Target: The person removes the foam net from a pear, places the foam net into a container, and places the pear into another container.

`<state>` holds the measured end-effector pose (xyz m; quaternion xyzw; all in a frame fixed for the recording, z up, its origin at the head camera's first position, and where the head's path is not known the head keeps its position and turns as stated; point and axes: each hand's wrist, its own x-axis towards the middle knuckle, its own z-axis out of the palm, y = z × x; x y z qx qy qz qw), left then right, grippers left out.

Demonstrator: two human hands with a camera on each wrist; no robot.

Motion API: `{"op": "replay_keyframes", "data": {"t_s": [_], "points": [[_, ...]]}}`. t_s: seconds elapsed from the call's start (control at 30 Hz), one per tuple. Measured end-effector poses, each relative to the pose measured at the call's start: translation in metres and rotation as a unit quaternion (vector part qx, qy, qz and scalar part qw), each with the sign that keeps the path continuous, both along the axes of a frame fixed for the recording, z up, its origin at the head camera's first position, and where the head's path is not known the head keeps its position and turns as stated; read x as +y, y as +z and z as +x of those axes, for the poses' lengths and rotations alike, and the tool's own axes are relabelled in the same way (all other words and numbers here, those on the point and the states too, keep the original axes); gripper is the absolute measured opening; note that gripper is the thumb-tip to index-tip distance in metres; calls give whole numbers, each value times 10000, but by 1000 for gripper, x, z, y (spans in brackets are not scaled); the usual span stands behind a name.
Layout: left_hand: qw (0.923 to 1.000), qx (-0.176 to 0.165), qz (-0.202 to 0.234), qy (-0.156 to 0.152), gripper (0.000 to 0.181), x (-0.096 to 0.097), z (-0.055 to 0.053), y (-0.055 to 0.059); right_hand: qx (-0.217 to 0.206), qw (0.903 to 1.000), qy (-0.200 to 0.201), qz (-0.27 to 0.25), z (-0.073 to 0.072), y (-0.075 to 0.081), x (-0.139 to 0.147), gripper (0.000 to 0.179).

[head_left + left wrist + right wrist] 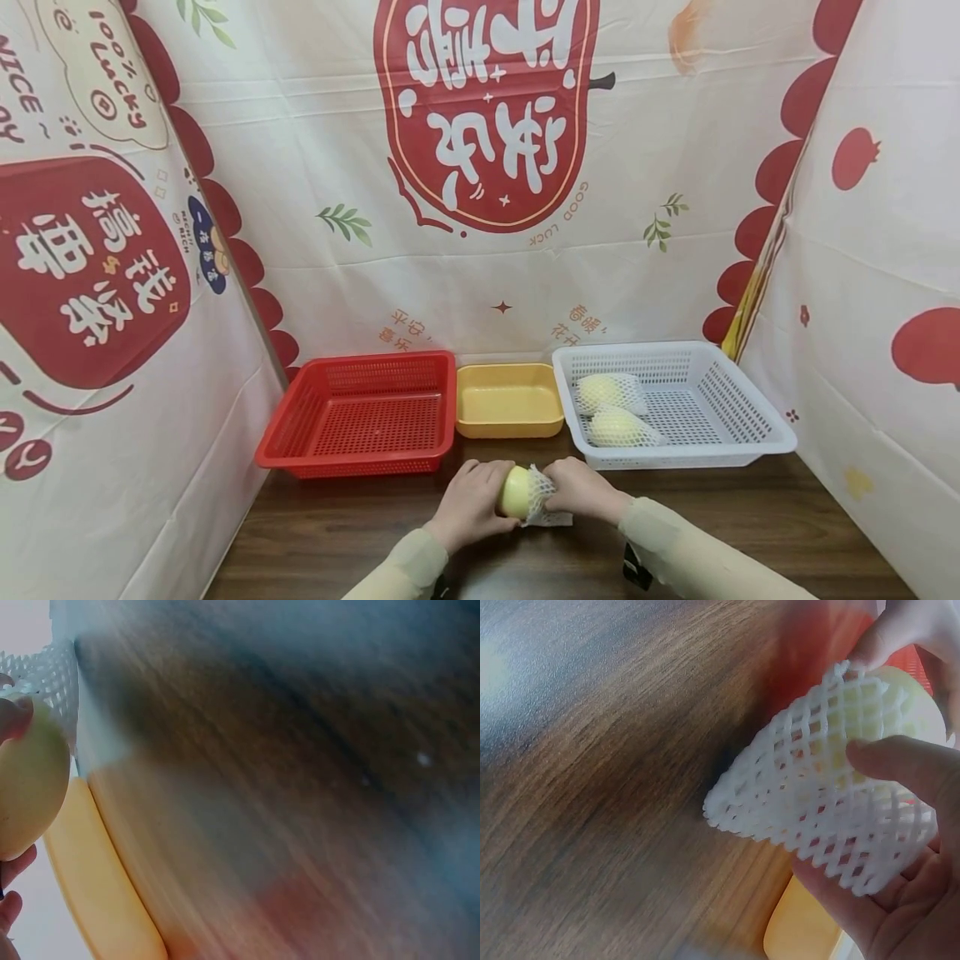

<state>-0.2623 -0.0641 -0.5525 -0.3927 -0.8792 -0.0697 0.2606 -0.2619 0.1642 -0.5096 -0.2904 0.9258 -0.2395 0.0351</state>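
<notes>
My left hand [468, 504] grips a round, pale yellow-green fruit [515, 493] just above the wooden table, thumb on the near side. A white foam net sleeve [538, 496] covers the fruit's right part, leaving the left part bare. With thumb and fingers, my right hand [585, 490] holds this net; in the right wrist view the net [795, 772] hangs loose past the fruit, flattened at its free end. At the left edge of the left wrist view, the bare side of the fruit [34, 780] shows, with only some fingertips visible.
Behind the hands stand a red basket [356, 468] at left, a small yellow tray [510, 429] in the middle and a white basket [750, 450] at right. Two netted fruits [617, 427] lie in the white basket. Printed cloth walls [465, 292] enclose the table [330, 533].
</notes>
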Motion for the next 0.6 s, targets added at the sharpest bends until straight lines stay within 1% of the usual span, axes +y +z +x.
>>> {"op": "replay_keyframes", "data": {"t_s": [0.1,0.3,0.5,0.6], "points": [[9999,-73,97,48,88,-3,-1,0,108,9999,-59,49,0,0,0,15],[9992,-228,267,203,88,-11,-3,1,165,9998,-132,66,1,0,3,17],[9991,-203,331,181,87,-17,-2,1,313,9994,-119,65,1,2,7,26],[9990,-270,302,208,86,-19,-2,0,319,9993,-164,131,1,5,8,30]]}}
